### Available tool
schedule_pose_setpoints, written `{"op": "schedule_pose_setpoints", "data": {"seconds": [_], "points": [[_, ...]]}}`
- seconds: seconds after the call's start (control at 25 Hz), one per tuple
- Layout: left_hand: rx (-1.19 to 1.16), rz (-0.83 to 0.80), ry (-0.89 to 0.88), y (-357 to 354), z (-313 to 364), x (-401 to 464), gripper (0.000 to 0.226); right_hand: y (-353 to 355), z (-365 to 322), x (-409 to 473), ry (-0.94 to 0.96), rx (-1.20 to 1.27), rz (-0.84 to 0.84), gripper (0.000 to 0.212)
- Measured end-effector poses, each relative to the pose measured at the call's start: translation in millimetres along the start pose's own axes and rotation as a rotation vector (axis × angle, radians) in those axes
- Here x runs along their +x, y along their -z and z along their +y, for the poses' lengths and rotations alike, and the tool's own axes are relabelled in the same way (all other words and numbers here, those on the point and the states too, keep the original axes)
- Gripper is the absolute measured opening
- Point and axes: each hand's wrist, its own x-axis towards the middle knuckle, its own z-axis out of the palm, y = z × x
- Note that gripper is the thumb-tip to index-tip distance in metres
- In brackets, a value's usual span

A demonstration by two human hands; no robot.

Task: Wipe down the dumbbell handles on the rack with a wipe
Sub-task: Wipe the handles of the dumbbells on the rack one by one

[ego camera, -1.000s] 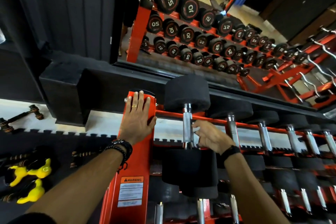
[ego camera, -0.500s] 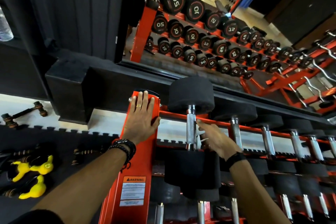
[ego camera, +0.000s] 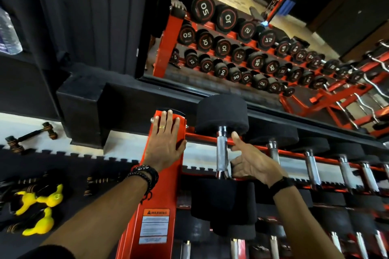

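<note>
My left hand (ego camera: 165,146): flat, fingers straight, on the orange rack upright (ego camera: 156,195); its label (ego camera: 155,225) reads "WARNING". Dumbbell (ego camera: 222,153): top tier, leftmost, black heads, knurled chrome handle. My right hand (ego camera: 251,163): open, just beside the handle; no wipe visible. Mirror (ego camera: 263,33): reversed weight numbers.

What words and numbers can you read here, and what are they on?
"WARNING": orange sticker on the red rack post. The small print below it is too small to read.
"50", "10", "2", "25", "30", "40", mirrored: dumbbell ends in the mirror. The farther ones are too blurred to read.
The nearest dumbbell shows no number.
</note>
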Motion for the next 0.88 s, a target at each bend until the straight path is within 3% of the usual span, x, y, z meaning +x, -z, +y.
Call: {"op": "schedule_pose_setpoints", "data": {"seconds": [0.08,0.16,0.32,0.44,0.52,0.64,0.8,0.88], "points": [[-0.006,-0.003,-0.008,0,0,-1,0.071,-11,3,3,-0.009,0.095,-0.096,0.092],[-0.034,0.005,-0.01,1,0,-3,0.071,-20,9,4,0.004,0.206,-0.13,0.072],[-0.037,0.004,-0.002,0,-1,-1,0.071,-15,4,-1,0.044,-0.03,0.121,0.031],[-0.026,-0.015,-0.009,-2,-1,-1,0.07,-17,16,0,0.069,-0.243,0.276,0.044],[-0.042,-0.016,-0.003,-1,-2,-2,0.07,-21,24,-2,0.156,-0.255,0.368,0.039],[-0.138,-0.009,-0.02,-2,-4,-4,0.07,-23,29,-9,0.353,-0.089,0.546,0.027],[-0.461,0.087,0.04,25,10,15,0.072,-34,38,-17,0.509,0.141,0.773,0.025],[-0.545,0.168,-0.088,50,35,42,0.068,-34,39,-17,0.516,0.251,0.846,0.03]]}}
